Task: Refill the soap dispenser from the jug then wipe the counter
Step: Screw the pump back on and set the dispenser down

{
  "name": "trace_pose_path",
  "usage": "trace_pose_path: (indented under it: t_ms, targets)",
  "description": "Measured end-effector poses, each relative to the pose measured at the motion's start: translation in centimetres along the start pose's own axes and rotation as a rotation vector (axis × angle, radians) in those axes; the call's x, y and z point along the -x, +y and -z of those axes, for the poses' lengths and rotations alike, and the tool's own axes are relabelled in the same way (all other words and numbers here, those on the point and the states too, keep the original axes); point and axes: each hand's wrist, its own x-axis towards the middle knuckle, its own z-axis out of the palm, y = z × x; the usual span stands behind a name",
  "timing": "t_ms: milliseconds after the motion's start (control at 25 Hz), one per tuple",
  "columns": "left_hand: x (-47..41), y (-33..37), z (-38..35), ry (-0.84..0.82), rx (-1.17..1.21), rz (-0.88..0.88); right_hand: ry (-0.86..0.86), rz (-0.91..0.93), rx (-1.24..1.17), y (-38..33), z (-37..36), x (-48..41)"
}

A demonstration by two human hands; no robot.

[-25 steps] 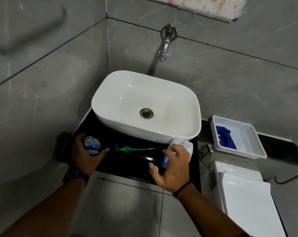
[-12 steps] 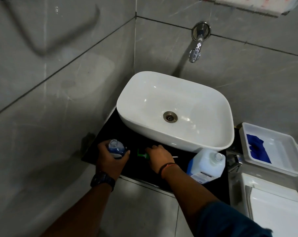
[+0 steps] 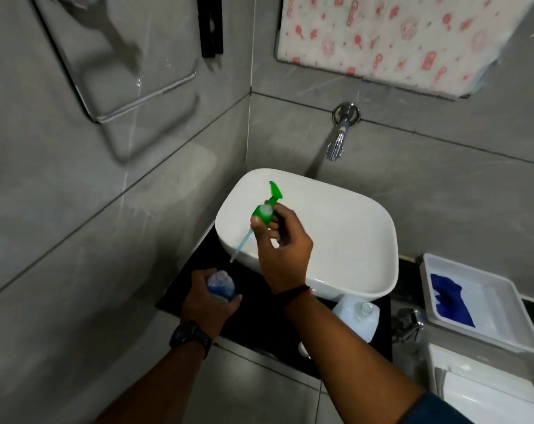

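My left hand [image 3: 206,304] grips the clear soap dispenser bottle [image 3: 220,286], which holds blue liquid, stands upright on the black counter [image 3: 253,327] and has no top on. My right hand [image 3: 279,246] holds the green pump head [image 3: 265,209] in the air over the left rim of the white basin [image 3: 345,237], its dip tube slanting down and left toward the bottle. The translucent jug [image 3: 359,316] stands uncapped on the counter under my right forearm, at the basin's front right. A blue cloth [image 3: 449,298] lies in a white tray [image 3: 486,319] at the right.
A chrome tap [image 3: 339,139] juts from the grey tiled wall above the basin. A small chrome valve [image 3: 408,324] sits between the counter and the tray. A white toilet cistern [image 3: 486,393] fills the lower right. A wire rack hangs on the left wall.
My right hand left the jug, picked the green pump head up from the counter and raised it above the basin's left rim. My left hand stayed on the bottle. The view tilted upward.
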Motion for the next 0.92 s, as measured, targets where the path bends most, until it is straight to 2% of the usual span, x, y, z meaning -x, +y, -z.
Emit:
trace_pose_path:
  t_ms: [80, 200, 400, 600, 720, 920]
  targets:
    - [-0.1, 2.4, -0.5, 0.012, -0.027, -0.038, 0.004, -0.040, -0.097, -2.4, 0.4, -1.5]
    - [-0.4, 6.1, -1.2, 0.013, -0.022, -0.099, -0.066, -0.023, -0.078, -4.4, 1.8, -2.8]
    - [-1.1, 9.6, -2.1, -0.001, -0.070, -0.196, -0.194, -0.068, 0.024, -4.7, 3.7, -4.0]
    - [-2.0, 11.8, -2.3, -0.129, -0.098, -0.142, -0.365, -0.112, 0.162, -3.7, 5.2, -4.5]
    - [-2.3, 13.1, -2.0, -0.139, -0.108, -0.213, -0.449, -0.114, 0.260, -3.0, 6.0, -4.4]
    - [-2.7, 15.1, -1.3, -0.195, -0.140, -0.258, -0.410, -0.166, 0.275, -2.9, 6.6, -4.9]
